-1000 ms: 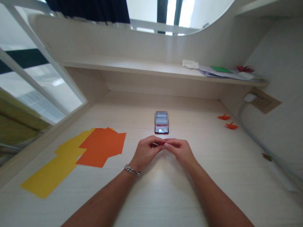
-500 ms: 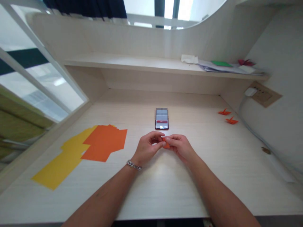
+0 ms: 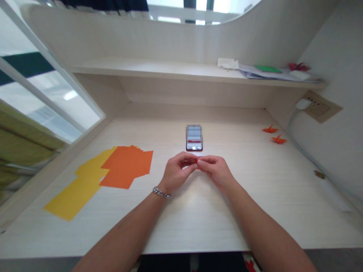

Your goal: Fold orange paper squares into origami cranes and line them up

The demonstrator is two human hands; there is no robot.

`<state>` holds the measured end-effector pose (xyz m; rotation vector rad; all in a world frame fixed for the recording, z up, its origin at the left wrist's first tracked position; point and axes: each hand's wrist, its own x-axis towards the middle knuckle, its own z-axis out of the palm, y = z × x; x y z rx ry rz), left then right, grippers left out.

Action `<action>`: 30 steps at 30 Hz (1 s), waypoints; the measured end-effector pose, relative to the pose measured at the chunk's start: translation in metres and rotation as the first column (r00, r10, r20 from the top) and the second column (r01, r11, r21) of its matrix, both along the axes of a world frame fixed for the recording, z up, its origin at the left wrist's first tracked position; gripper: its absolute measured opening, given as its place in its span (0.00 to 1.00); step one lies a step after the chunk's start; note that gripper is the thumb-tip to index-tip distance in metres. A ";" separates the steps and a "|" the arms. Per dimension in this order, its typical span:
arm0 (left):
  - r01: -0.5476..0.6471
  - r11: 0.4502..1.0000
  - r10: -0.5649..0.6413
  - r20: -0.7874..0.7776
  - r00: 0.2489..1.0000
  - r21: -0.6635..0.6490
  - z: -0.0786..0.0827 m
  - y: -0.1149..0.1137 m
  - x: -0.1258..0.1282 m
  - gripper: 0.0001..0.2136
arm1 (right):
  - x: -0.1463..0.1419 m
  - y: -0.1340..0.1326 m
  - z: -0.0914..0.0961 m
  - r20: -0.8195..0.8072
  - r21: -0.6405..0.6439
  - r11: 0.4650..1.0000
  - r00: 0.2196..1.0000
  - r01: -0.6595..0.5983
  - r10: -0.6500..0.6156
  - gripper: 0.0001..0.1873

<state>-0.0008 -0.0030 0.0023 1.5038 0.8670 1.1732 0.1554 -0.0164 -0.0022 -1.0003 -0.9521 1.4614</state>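
Two-handed, holds a small orange paper piece (image 3: pixel 197 163) just above the surface (image 3: pixel 198 226), mid-width, on the near side of the phone (image 3: pixel 194 140). Closes left hand (image 3: pixel 176 173) and right hand (image 3: pixel 217 172) on it in a tight fingertip grip, one from each side, thumbs and forefingers meeting. Shows only a sliver of the paper, so cannot tell its long axis. Lies dead between the two grips, no nearer to either. Leaves orange sheets (image 3: pixel 126 166) and yellow sheets (image 3: pixel 75 190) flat at the left, folded cranes (image 3: pixel 270 130) well apart at the far right.
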 end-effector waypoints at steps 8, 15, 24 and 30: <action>0.058 0.989 -0.024 0.242 0.970 -0.134 0.001 0.002 -0.001 0.10 | 0.000 -0.003 0.005 0.214 0.322 0.945 0.968 0.056 -0.130 0.08; 0.067 0.971 0.010 0.323 0.946 -0.228 -0.001 0.004 0.000 0.13 | 0.000 -0.005 0.001 0.325 0.411 0.910 0.922 0.062 -0.209 0.09; 0.123 0.962 -0.024 0.372 0.928 -0.245 -0.001 0.005 -0.001 0.16 | 0.002 -0.003 0.000 0.294 0.443 0.896 0.939 0.033 -0.180 0.09; 0.090 0.975 -0.022 0.319 0.948 -0.201 -0.002 0.006 -0.001 0.21 | 0.001 -0.004 0.003 0.265 0.422 0.906 0.958 -0.011 -0.112 0.12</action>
